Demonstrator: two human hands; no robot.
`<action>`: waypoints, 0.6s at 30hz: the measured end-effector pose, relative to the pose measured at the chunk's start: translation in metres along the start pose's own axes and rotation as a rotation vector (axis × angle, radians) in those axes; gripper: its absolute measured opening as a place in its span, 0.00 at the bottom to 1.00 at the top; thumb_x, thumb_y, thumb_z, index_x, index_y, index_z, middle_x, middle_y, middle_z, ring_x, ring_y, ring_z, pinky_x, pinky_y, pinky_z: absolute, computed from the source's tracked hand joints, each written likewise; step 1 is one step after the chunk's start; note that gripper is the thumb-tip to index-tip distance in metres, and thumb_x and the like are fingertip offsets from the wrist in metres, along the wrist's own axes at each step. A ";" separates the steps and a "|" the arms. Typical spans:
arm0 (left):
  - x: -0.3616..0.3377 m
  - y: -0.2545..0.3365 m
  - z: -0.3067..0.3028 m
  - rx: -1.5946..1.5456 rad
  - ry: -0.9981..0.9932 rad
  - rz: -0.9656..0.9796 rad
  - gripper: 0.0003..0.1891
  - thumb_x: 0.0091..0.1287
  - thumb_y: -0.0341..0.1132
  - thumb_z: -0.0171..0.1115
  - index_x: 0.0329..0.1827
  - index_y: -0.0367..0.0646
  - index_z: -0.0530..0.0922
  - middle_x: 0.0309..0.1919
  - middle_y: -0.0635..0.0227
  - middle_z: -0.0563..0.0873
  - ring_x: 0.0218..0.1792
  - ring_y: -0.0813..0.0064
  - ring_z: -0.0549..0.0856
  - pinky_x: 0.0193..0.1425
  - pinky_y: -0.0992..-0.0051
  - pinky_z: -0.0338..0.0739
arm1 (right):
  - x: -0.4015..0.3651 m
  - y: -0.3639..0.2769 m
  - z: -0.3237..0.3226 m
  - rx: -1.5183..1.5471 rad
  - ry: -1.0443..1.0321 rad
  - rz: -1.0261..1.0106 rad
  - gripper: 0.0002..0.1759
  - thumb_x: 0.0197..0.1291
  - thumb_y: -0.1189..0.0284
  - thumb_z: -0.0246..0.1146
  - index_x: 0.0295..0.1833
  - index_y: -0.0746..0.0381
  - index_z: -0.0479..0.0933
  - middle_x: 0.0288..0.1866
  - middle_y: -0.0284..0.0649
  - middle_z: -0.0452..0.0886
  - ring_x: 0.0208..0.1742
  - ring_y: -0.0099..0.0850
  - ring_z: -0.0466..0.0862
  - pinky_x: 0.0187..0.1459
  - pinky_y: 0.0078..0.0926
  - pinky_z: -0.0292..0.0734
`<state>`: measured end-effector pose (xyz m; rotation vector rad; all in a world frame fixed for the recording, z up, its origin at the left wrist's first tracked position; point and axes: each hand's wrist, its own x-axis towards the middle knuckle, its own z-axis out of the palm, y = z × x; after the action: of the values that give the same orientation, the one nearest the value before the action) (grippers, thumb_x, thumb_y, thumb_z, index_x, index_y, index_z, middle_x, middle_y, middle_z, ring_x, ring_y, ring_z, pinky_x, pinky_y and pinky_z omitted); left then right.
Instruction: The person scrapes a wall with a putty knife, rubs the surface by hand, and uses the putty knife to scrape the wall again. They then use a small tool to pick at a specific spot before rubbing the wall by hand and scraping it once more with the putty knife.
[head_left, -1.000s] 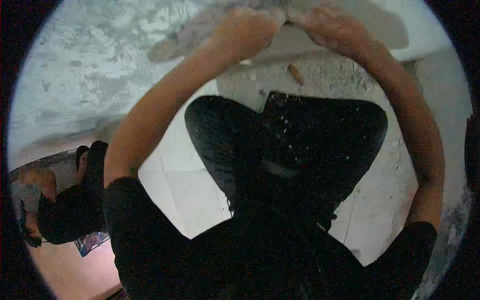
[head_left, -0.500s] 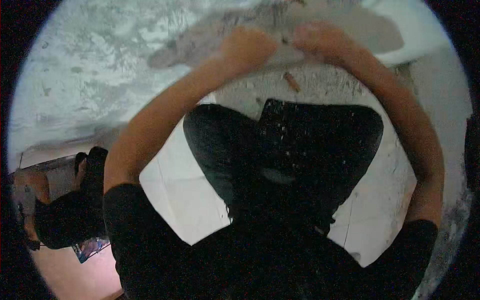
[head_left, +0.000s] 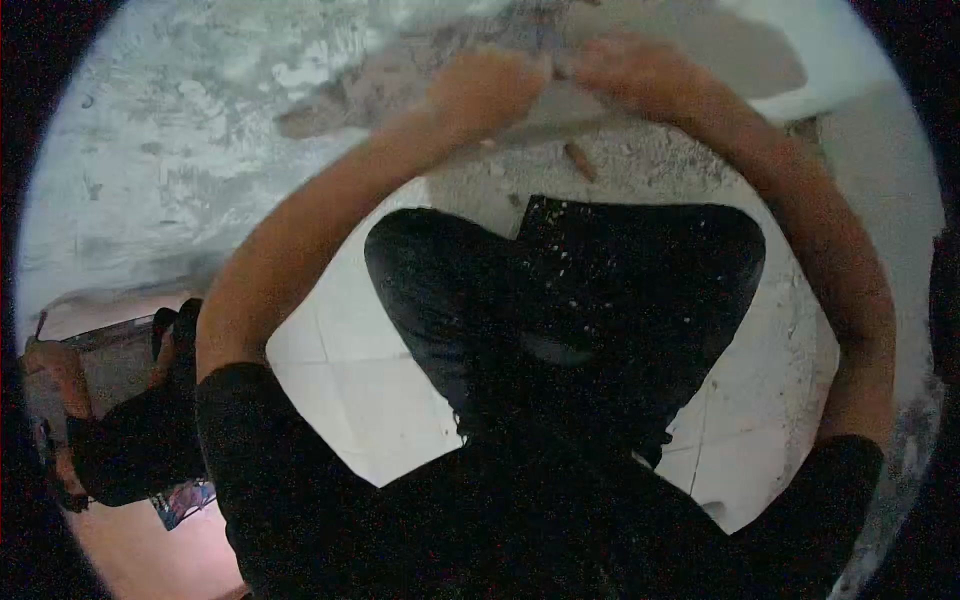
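lower left of the frame: another person (head_left: 135,445), dark clothing, bare limbs bent, partly shown; just beside, a flat piece with a multicoloured print (head_left: 185,503).
upper left: broad surface (head_left: 200,140), pale blue-grey, mottled, streaked with white smears.
upper left to upper right: darker patch (head_left: 335,108), grey-brown, long, rounded at its left end, passing behind both hands.
left of centre: floor tiles (head_left: 345,375), smooth, white, thin straight joints.
upper centre: left hand (head_left: 490,88), fingers curled, blurred; grip cannot be told.
centre: trousers (head_left: 560,290), black cloth, knees spread, pale specks scattered.
upper centre, in the narrow gap between the hands: small dark bit (head_left: 558,70), material unclear; below it, a brown piece (head_left: 579,161), short, stick-like, on a strip of gritty grey ground (head_left: 640,155).
right of centre, top: right hand (head_left: 630,72), curled, near the left but apart; grip cannot be told.
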<state>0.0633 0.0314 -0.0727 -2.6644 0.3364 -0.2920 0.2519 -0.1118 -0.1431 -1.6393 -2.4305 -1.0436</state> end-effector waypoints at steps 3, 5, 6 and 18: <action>-0.008 -0.001 -0.043 -0.105 0.033 -0.066 0.07 0.53 0.30 0.54 0.34 0.39 0.73 0.20 0.57 0.80 0.23 0.62 0.83 0.24 0.66 0.77 | 0.029 -0.006 -0.095 0.130 -0.057 0.149 0.24 0.51 0.73 0.57 0.56 0.54 0.65 0.40 0.40 0.74 0.43 0.37 0.76 0.41 0.35 0.73; -0.008 -0.002 -0.036 -0.172 0.163 -0.107 0.07 0.53 0.30 0.55 0.34 0.39 0.74 0.20 0.57 0.80 0.23 0.62 0.83 0.24 0.66 0.77 | 0.035 -0.008 -0.080 0.272 0.011 0.199 0.23 0.51 0.73 0.57 0.56 0.54 0.66 0.41 0.40 0.74 0.44 0.37 0.76 0.43 0.35 0.72; -0.009 0.003 -0.007 -0.109 0.009 -0.037 0.07 0.53 0.30 0.55 0.34 0.39 0.74 0.19 0.60 0.80 0.22 0.64 0.83 0.23 0.68 0.77 | 0.038 -0.014 -0.075 0.415 0.074 0.239 0.22 0.51 0.73 0.57 0.55 0.54 0.67 0.41 0.39 0.74 0.44 0.38 0.76 0.44 0.35 0.72; -0.100 0.110 -0.010 -0.533 -0.114 -0.231 0.20 0.51 0.29 0.56 0.50 0.38 0.72 0.34 0.60 0.79 0.28 0.67 0.82 0.28 0.70 0.78 | 0.027 -0.142 -0.125 1.783 -0.264 1.530 0.18 0.58 0.64 0.55 0.48 0.67 0.70 0.32 0.43 0.78 0.32 0.32 0.80 0.34 0.28 0.76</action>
<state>-0.0550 -0.0413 -0.1277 -3.2367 0.0716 -0.1296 0.0804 -0.1890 -0.1085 -1.6774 -0.5242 1.1676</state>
